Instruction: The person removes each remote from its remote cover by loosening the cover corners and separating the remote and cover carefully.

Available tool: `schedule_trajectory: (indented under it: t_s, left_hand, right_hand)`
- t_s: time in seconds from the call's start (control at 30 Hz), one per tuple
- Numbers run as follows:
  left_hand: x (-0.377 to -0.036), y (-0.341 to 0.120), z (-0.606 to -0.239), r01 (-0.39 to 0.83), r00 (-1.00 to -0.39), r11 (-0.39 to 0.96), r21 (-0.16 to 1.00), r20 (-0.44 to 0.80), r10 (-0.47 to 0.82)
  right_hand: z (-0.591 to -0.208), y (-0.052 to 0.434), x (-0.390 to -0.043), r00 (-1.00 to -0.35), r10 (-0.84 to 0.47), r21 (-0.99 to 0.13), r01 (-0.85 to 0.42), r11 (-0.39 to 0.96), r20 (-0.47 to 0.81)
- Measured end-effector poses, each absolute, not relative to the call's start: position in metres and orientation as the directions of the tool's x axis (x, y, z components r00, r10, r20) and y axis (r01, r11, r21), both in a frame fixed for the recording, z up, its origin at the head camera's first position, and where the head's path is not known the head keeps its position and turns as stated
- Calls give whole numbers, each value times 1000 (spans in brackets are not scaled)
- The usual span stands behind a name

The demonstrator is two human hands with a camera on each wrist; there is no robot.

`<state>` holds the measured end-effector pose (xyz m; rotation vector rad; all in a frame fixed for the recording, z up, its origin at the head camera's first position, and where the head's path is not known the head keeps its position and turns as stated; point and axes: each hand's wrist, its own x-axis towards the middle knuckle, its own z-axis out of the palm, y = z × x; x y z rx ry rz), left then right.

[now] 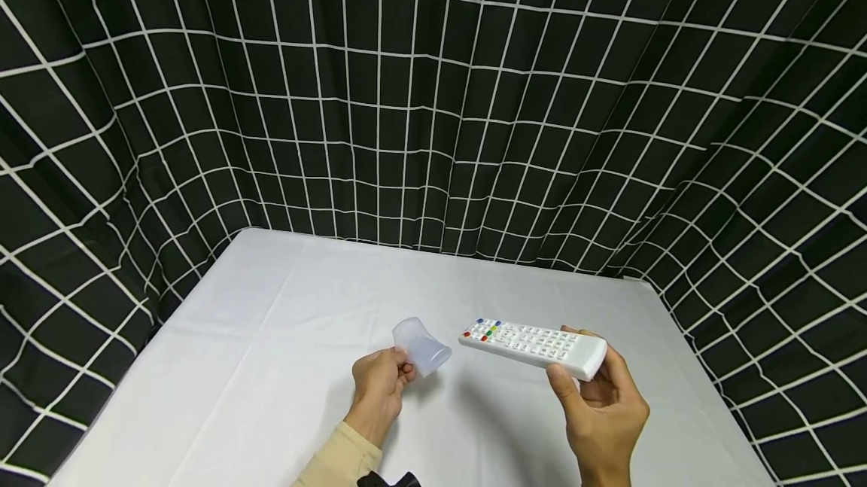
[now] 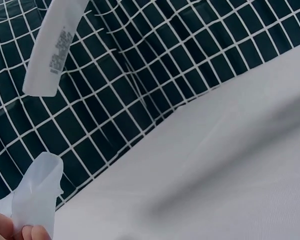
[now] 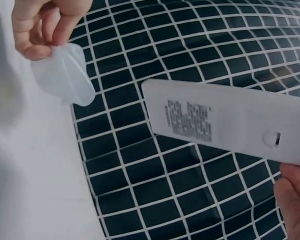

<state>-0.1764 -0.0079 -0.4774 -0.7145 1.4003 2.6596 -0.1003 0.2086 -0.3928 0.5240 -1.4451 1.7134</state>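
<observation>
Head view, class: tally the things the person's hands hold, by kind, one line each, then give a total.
Remote control: 1, in the right hand
Clear soft cover: 1, in the left hand
Total: 2

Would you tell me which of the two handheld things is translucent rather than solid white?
The cover, pinched by the left hand, is translucent and soft; the remote in the right hand is opaque white with buttons.

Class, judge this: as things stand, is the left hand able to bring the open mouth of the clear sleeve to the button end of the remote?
Probably yes. The left hand pinches the clear sleeve, whose mouth faces the remote that the right hand holds; only open air lies between them.
</observation>
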Motion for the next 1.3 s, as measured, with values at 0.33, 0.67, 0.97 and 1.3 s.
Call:
schedule_trajectory:
  t_s: [0.33,0.67,0.97,1.3]
  left_hand:
    - [-171,-7,-479,-264,-915,-561,785,-388,-112]
    - [-167,-8,-480,-284,-921,-533,797,-382,-81]
    - [-165,-9,-479,-282,-926,-532,799,-371,-66]
    - [-164,-10,-480,-287,-924,-543,789,-377,-60]
  right_hand:
    - [-409,202,-105,-660,449,-785,-593,181,602]
    - [-433,194,-111,-684,545,-864,-279,418,485]
    - [-461,191,-125,-650,601,-840,-112,530,466]
    - [-473,188,-141,-649,636,-868,-81,490,419]
